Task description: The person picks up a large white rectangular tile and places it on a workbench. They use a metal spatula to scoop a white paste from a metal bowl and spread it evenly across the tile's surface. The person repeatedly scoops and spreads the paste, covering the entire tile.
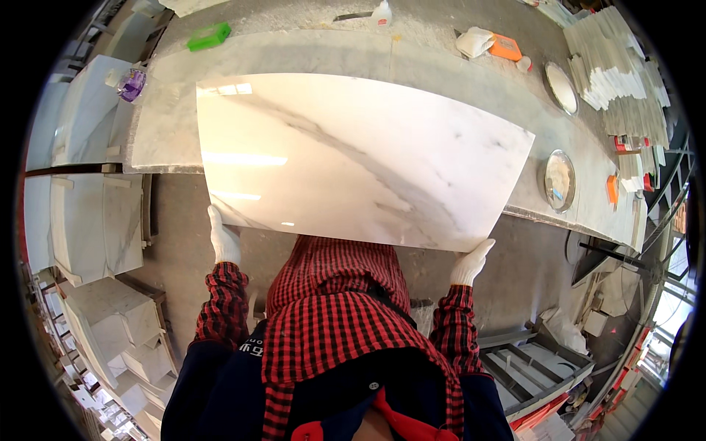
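Observation:
A large polished white marble slab point(353, 162) with grey veins spans the middle of the head view, its far part over the worktable point(165, 140) and its near edge toward my body. My left hand point(224, 239), in a white glove, grips the slab's near left corner, with the fingers partly hidden beneath. At the near right corner my right hand point(471, 262), gloved the same way, is closed on the slab too. Bright light reflections lie across the slab's left part.
Along the table's far side are a green box point(209, 36), a small white bottle point(381, 15), a white cloth point(475, 42) and an orange box point(505, 48). Two round metal bowls point(561, 88) stand at right. Stacked tiles point(607, 59) rise behind; pale slabs point(95, 228) stand at left.

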The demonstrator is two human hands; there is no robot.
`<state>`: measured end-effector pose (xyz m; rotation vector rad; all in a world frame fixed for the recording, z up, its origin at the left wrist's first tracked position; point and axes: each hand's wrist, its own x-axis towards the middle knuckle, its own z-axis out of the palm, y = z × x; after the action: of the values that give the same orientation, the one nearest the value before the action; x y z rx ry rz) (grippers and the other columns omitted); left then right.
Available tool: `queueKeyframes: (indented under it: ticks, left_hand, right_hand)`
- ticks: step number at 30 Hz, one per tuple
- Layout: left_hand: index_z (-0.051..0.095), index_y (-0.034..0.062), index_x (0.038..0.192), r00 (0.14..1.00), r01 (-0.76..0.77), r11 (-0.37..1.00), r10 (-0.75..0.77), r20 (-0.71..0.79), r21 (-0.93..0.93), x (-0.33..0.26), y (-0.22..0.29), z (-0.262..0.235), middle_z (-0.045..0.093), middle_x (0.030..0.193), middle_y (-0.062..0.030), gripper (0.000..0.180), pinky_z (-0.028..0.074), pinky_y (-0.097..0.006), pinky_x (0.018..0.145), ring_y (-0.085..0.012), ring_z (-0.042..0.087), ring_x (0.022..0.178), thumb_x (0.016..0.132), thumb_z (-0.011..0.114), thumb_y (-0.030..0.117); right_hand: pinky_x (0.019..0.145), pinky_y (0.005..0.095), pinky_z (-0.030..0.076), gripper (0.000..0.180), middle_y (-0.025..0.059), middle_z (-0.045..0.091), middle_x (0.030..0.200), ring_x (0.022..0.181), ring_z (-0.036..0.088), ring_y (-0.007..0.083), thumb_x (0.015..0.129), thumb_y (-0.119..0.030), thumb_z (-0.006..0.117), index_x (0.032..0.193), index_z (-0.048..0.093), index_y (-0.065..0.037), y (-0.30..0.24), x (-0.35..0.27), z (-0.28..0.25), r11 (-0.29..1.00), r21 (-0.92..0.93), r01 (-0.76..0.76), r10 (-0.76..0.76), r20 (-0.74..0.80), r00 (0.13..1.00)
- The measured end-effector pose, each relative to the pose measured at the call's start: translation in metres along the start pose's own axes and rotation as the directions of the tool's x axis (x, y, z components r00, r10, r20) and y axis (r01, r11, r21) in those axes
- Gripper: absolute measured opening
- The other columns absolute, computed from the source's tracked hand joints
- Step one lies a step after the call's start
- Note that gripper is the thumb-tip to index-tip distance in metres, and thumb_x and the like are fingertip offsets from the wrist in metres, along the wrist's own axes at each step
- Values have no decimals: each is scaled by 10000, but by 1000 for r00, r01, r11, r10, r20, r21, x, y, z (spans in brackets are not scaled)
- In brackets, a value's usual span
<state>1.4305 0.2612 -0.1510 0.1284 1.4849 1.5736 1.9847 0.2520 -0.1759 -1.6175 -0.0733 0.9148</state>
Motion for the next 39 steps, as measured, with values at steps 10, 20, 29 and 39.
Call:
queueKeyframes:
  ticks: [10,20,29,39]
  left_hand:
    - [428,75,1549,998,57,997,-56,-25,58,10,-5,-11,481,1545,-102,738,391,-429,1158,-271,487,1376,1047,490,613]
    - [550,118,1413,994,104,987,-100,-39,123,6,1,-8,645,1263,-27,688,511,-344,859,-199,613,1044,1010,516,675]
    - [537,119,1434,993,114,977,-116,0,181,-10,12,3,615,1310,-15,700,480,-354,978,-195,578,1127,1023,475,682]
    - [472,106,1510,995,88,962,-73,-66,260,-26,12,37,568,1407,-51,744,449,-370,1050,-212,552,1211,1040,427,681]
  right_hand:
    - [1168,501,373,851,92,444,1592,1426,438,294,1028,-703,421,1575,385,-51,7,2,-2,993,103,-60,51,90,995]
    - [1050,417,485,868,109,521,1520,1361,517,277,1011,-749,370,1541,430,-64,6,-23,2,896,381,-230,212,88,973]
    - [675,295,555,866,172,668,1256,848,663,218,1031,-721,348,1425,524,29,87,-16,-66,839,371,-398,421,21,907]
    - [666,261,524,863,143,667,1283,879,635,161,1053,-690,337,1462,492,54,43,-12,-52,872,407,-272,217,176,960]
